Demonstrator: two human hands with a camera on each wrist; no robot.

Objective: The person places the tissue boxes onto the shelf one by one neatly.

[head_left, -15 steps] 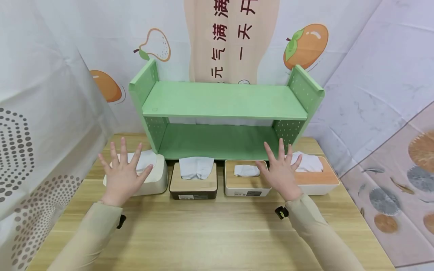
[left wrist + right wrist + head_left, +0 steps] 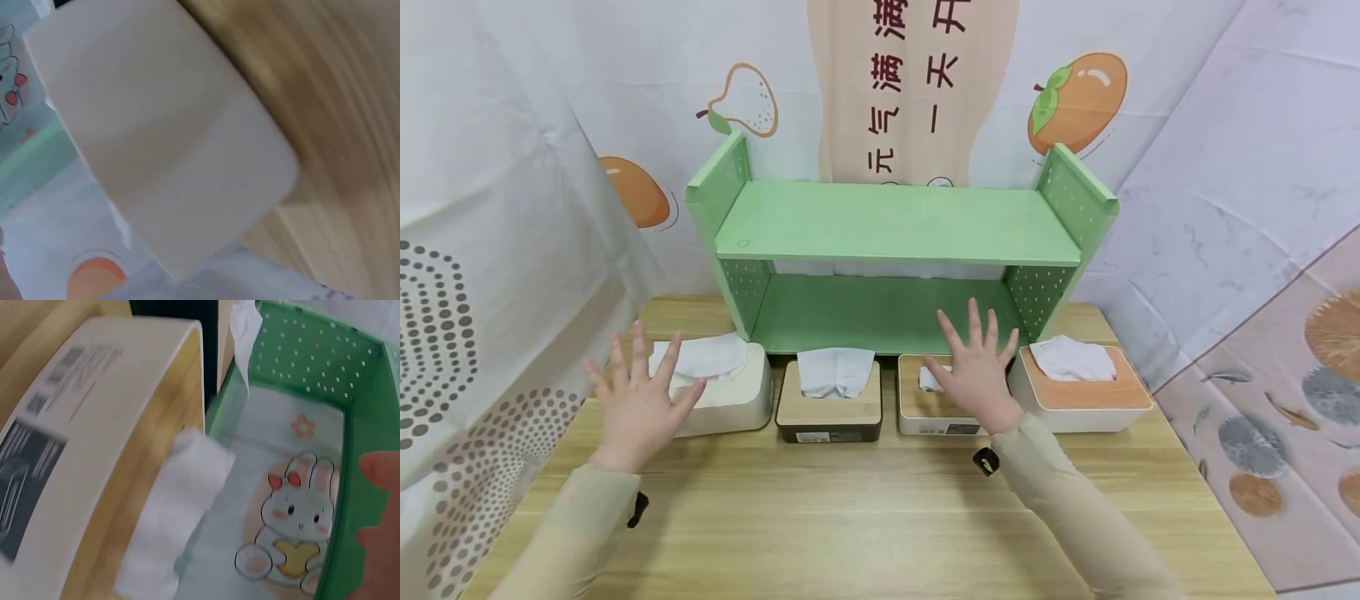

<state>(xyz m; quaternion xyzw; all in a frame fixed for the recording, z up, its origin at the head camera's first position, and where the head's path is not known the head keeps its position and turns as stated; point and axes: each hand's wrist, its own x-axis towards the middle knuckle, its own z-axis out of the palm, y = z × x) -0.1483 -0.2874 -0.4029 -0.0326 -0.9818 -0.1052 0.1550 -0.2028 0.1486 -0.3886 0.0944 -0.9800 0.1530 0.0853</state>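
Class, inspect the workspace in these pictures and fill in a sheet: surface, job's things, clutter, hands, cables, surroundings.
Surface: wood-grain table.
Job's things: a row of four tissue boxes, left to right: white box, dark box with wooden lid, pale box with wooden lid, pale box with orange-brown lid; white tissue shows on top of each. Green shelf behind them.
Clutter: nothing seen.
Hands: left hand by the white box, right hand over the third box; both spread, holding nothing.
Cables: nothing seen.
Surroundings: patterned cloth around the table, with fruit pictures and writing at the back.
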